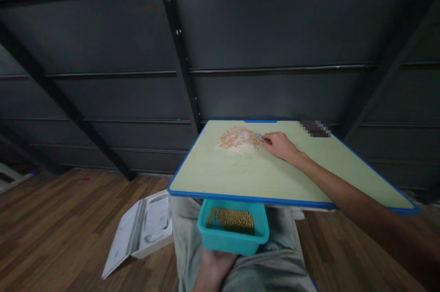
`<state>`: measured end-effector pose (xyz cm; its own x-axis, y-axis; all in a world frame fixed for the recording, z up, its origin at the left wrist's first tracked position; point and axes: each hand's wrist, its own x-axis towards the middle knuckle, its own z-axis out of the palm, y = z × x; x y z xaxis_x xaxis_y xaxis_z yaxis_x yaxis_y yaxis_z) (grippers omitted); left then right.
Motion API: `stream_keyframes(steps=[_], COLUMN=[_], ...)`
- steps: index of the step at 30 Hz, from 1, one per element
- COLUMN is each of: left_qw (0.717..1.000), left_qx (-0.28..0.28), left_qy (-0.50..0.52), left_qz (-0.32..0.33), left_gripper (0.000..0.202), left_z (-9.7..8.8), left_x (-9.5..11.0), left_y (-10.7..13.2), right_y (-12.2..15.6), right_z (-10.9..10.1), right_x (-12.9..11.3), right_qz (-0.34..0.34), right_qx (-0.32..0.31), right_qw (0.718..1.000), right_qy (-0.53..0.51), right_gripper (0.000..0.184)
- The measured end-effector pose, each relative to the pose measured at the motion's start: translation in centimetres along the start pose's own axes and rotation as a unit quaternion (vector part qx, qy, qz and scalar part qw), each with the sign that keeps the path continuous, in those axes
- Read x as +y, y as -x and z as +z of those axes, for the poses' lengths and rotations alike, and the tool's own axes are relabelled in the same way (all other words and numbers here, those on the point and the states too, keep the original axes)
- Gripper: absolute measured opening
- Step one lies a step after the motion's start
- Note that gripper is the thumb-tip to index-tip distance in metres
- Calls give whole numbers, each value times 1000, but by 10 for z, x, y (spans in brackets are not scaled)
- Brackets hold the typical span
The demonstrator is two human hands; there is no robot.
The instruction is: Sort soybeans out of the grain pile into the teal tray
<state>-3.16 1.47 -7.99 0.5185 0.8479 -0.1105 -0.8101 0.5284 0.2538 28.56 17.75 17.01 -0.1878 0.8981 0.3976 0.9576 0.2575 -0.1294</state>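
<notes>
On the pale green table (261,177) with a blue rim lies a heap of mixed white grains and yellow beans (239,140). My right hand (280,145) reaches to the heap's right edge, fingers closed on a small metal tool (260,137) whose tip touches the grains. My left hand (213,269) is low in front of me, under a teal plastic tub (233,230) that holds yellow beans; the hand supports the tub from below and its fingers are hidden. The tub sits just under the table's near edge, above my lap.
A dark metal wall with slanted beams (178,49) stands behind the table. An open white box (144,228) lies on the wooden floor to the left. A small dark object (314,128) rests at the table's far right corner.
</notes>
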Motion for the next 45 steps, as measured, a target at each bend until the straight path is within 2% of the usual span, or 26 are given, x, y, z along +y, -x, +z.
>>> stream_keyframes(steps=[6,9,12,15,17,21,31,39,45], left_qw=[999,999,1000,1000,999,998,999,999,996], left_qx=[-38,-21,-2,5,21,55,42,52,87], left_qy=[15,16,6,-11,-13,-5,-3,11,27], left_qz=[-25,-23,-15,-24,-24,-11,24,13,21], left_gripper=[43,44,41,37,36,38,35,40,38], left_z=[19,21,18,15,15,21,37,33,34], left_x=[-11,-15,-15,-11,-7,0,10,10,9], left_y=[-20,-24,-21,-15,-13,-14,-11,-13,-14], right_y=[4,5,4,1,0,1,13,10,5], right_z=[-1,-2,-2,0,2,5,-1,7,18], right_x=[-6,-3,6,16,22,25,-18,-29,-39], right_qz=[25,52,59,38,31,0,-99,-182,-231], right_qx=[4,2,26,79,99,76,30,41,43], right_qw=[996,985,983,987,984,980,964,955,951], right_qy=[-85,-164,-170,-134,-146,-184,-244,-232,-202], right_gripper=[23,23,23,25,26,23,24,26,26])
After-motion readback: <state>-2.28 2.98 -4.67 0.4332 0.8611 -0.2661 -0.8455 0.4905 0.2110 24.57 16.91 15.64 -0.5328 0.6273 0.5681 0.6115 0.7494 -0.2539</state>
